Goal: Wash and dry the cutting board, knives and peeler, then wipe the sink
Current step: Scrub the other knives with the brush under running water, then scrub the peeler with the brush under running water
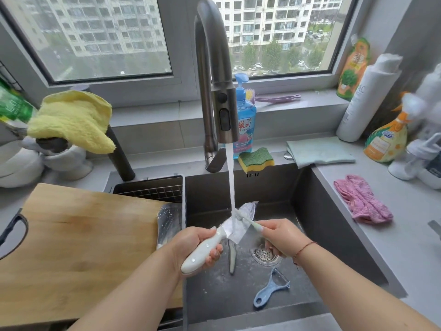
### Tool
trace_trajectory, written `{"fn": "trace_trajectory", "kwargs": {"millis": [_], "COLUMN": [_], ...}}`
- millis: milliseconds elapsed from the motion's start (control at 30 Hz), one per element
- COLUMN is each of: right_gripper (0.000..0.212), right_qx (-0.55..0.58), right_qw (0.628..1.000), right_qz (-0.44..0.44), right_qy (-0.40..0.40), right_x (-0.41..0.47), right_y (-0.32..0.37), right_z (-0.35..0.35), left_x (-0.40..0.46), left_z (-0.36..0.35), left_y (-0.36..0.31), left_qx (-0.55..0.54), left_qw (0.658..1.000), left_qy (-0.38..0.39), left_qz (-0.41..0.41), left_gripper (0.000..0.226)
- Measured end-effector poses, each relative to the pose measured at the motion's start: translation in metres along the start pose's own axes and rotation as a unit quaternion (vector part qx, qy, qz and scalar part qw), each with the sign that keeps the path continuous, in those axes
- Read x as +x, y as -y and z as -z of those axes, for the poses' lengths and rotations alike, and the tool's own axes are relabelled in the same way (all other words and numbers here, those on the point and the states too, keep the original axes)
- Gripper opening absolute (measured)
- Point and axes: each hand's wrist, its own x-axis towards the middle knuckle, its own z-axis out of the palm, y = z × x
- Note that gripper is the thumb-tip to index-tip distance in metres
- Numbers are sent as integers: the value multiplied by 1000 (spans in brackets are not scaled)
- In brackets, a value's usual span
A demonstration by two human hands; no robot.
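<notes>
Left grip (199, 244) clasps knife (236, 223) under water, right grip (281, 237) pinching toothbrush (248, 219) against blade

Sink (310, 235): set in the counter (381, 247), with the faucet (212, 68) at its far edge. Held over the basin, under the spout: a knife (214, 240) by the left hand (193, 247), a brush (248, 222) by the right hand (281, 237). In the basin: a second knife (231, 256) near the drain (263, 254), a peeler (269, 289) nearer. Cutting board (78, 247): laid left of the basin. Sponge (256, 160) and soap bottle (244, 115): right of the faucet, at the far rim.
</notes>
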Motion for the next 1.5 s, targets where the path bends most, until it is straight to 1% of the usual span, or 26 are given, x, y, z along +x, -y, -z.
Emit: {"fn": "trace_trajectory", "kwargs": {"millis": [67,100,200,233,267,333,367,433,500,567,700,767,867,967,1033,1133,1200,1300,1400,1500], "right_gripper": [21,22,22,23,23,23,22,19,21,21,13,13,19,25,25,26,26,19,17,15], "right_qx": [-2,-21,-140,-162,-159,-87,-33,87,194,273,363,385,383,381,375,371,371,373,377,382], "right_qw": [999,998,984,980,979,986,989,986,969,945,911,904,906,907,910,910,909,908,905,902], "right_qz": [-18,-27,-55,-65,-72,-86,-97,-121,-149,-179,-194,-182,-173,-170,-173,-183,-187,-188,-196,-203], "right_qy": [-29,-49,-92,-99,-107,-112,-104,-74,-35,-8,28,41,48,52,48,37,30,27,23,16], "right_x": [7,10,22,24,25,23,22,19,18,17,17,15,12,15,17,20,21,20,21,24], "right_y": [-6,-10,-26,-28,-29,-23,-18,-7,5,18,36,40,47,49,49,47,46,46,43,38], "right_z": [4,6,9,8,5,-5,-12,-28,-44,-54,-68,-71,-75,-80,-85,-90,-92,-95,-96,-95], "left_x": [-2,-3,-7,-9,-10,-12,-12,-14,-16,-19,-30,-37,-51,-62,-66,-69,-68,-60,-48,-37], "left_z": [4,6,9,10,11,11,10,8,8,11,23,32,48,66,80,96,99,100,98,91], "left_y": [1,1,2,3,3,3,3,5,6,5,3,3,5,9,13,19,23,26,27,28], "left_qx": [8,11,19,28,42,86,111,152,163,148,119,113,102,93,87,94,105,105,123,166], "left_qw": [1000,1000,1000,1000,999,994,989,979,973,973,969,964,953,932,922,911,896,884,884,880], "left_qy": [3,4,-4,-11,-21,-50,-69,-101,-117,-118,-130,-139,-161,-218,-254,-302,-348,-389,-397,-398], "left_qz": [4,7,1,-7,-17,-45,-63,-94,-117,-134,-173,-198,-238,-272,-279,-264,-254,-237,-214,-200], "left_gripper": [32,31,27,27,28,33,35,32,26,25,23,23,21,17,15,16,18,21,30,21]}}
